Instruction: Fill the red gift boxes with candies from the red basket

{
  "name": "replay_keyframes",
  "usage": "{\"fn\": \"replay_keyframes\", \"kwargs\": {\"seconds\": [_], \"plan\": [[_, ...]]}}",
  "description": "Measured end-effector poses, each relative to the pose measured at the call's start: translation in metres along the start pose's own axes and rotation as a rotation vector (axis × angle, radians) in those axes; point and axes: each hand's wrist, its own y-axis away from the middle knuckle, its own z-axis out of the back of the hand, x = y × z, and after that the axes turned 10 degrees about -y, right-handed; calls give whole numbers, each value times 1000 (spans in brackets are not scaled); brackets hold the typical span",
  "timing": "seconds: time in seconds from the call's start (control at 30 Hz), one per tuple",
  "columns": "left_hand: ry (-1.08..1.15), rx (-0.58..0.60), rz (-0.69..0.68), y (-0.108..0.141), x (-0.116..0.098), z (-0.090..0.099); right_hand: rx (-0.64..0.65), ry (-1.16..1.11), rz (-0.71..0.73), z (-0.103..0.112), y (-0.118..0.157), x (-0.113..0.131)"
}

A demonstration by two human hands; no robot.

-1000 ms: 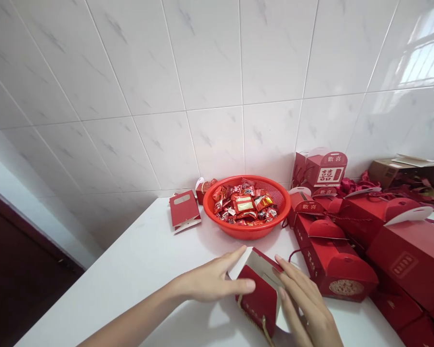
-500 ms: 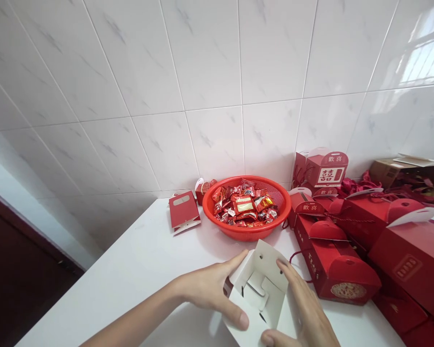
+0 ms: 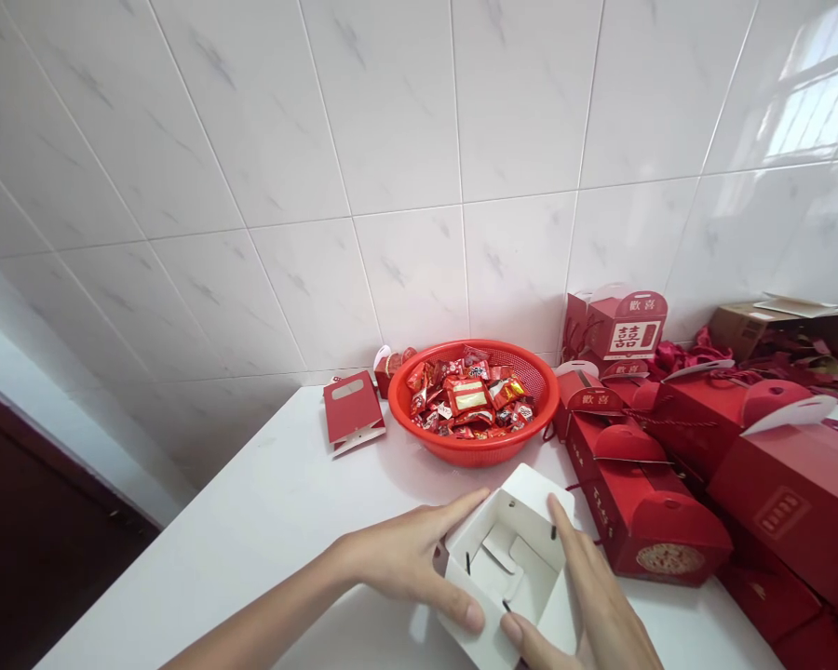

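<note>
An open-topped cardboard gift box (image 3: 485, 569), white inside with slots in its walls, is held between both hands near the table's front. My left hand (image 3: 419, 558) grips its left side, thumb over the near-left wall and index finger along the far-left edge. From the right, my right hand (image 3: 590, 596) grips it, fingers along the outer right wall and thumb at the near edge. The bottom flaps inside lie overlapped, and a far flap bends outward. Just beyond stands a red plastic basket (image 3: 475, 456) of wrapped candies (image 3: 469, 395).
Finished-looking red gift boxes (image 3: 642, 507) crowd the right side, some stacked against the tiled wall (image 3: 412, 270). A flat red carton (image 3: 353, 409) lies left of the basket on the white table (image 3: 251, 521). At far right sits a brown cardboard box (image 3: 740, 326).
The far flap of the box has folded outward, away from the opening. My right fingers have shifted along the right wall, and my right thumb has moved up to the near edge.
</note>
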Motion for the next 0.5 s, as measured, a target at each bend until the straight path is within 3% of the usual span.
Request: {"fn": "replay_keyframes", "kwargs": {"seconds": [0.17, 0.27, 0.37, 0.43, 0.5], "plan": [[-403, -78, 3, 5, -20, 17, -75, -41, 68, -3, 1, -3], [-503, -196, 29, 1, -35, 47, -95, -37, 91, -5, 1, -5], [-543, -431, 55, -19, -39, 87, -94, -42, 85, -6, 0, -6], [-647, -485, 200, -40, -33, 109, -88, -38, 72, -7, 0, -7], [-800, -365, 403, -63, -22, 122, -84, -24, 60, -8, 0, -9]]}}
